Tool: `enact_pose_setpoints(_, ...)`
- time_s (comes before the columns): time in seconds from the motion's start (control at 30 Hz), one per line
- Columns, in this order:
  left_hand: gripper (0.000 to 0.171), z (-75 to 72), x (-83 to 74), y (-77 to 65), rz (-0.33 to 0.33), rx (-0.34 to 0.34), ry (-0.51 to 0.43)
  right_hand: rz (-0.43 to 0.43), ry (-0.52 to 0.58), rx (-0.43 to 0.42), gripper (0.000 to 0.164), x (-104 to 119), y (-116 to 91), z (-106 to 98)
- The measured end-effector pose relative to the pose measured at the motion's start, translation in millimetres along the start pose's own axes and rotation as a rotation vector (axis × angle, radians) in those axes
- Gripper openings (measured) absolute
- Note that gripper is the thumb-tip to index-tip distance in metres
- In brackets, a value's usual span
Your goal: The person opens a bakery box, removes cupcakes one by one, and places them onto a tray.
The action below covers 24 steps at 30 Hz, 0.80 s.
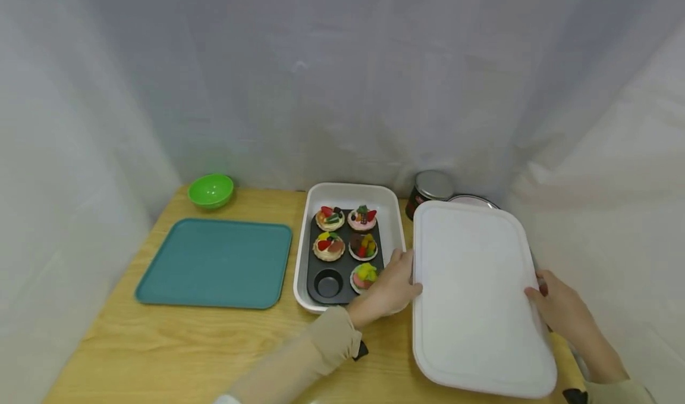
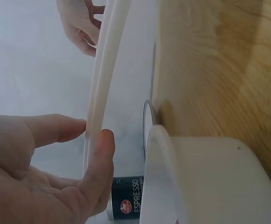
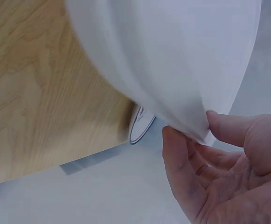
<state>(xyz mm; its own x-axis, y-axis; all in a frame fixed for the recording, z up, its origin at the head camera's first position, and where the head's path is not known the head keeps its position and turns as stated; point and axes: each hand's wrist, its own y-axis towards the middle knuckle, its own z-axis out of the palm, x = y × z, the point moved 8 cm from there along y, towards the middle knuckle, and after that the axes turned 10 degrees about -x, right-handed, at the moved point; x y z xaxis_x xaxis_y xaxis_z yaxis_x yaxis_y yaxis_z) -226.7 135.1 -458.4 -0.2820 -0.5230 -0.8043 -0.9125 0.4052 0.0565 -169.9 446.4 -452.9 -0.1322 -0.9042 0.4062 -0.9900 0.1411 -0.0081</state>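
A white rectangular lid [image 1: 476, 297] with rounded corners is held up above the table's right side. My left hand [image 1: 389, 286] pinches its left edge between thumb and fingers, as the left wrist view also shows. At the opposite edge my right hand [image 1: 564, 306] grips it the same way, thumb on top and fingers beneath. Just left of the lid stands a white bin [image 1: 395, 213]. Inside it lies a dark muffin tin [image 1: 342, 279] with several toy tarts, such as one with strawberry [image 1: 329, 246]; its front-left cup [image 1: 328, 283] holds none.
A teal tray [image 1: 214, 264] lies on the wooden table [image 1: 176, 344] at the left, with a green bowl [image 1: 211, 191] behind it. Behind the lid stand a dark espresso can [image 1: 433, 185] and a partly hidden round plate [image 1: 473, 200]. Curtains [image 1: 342, 94] hang around the table.
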Motion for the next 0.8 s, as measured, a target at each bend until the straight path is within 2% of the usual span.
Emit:
enact_pose_setpoints(0.13, 0.068, 9.4, -4.4, -0.2, 0.005, 0.007, -0.014, 0.007, -0.016, 0.011, 0.057, -8.0, -2.9, 0.3)
enact_pose_setpoints(0.37, 0.078, 31.6, -7.7, -5.7, -0.053, 0.055, -0.03, 0.093, -0.005, 0.103, 0.058, -27.4, -8.6, 9.2)
enact_pose_setpoints(0.63, 0.084, 46.3, -12.2, -12.2, -0.097, 0.048, -0.037, 0.14, 0.038, 0.166, 0.059, -42.7, -11.4, 17.5)
enact_pose_setpoints(0.8, 0.087, 57.7, -10.4, -16.5, -0.148, 0.076, -0.135, 0.152, 0.08, 0.207, 0.058, -48.8, -11.7, 27.0)
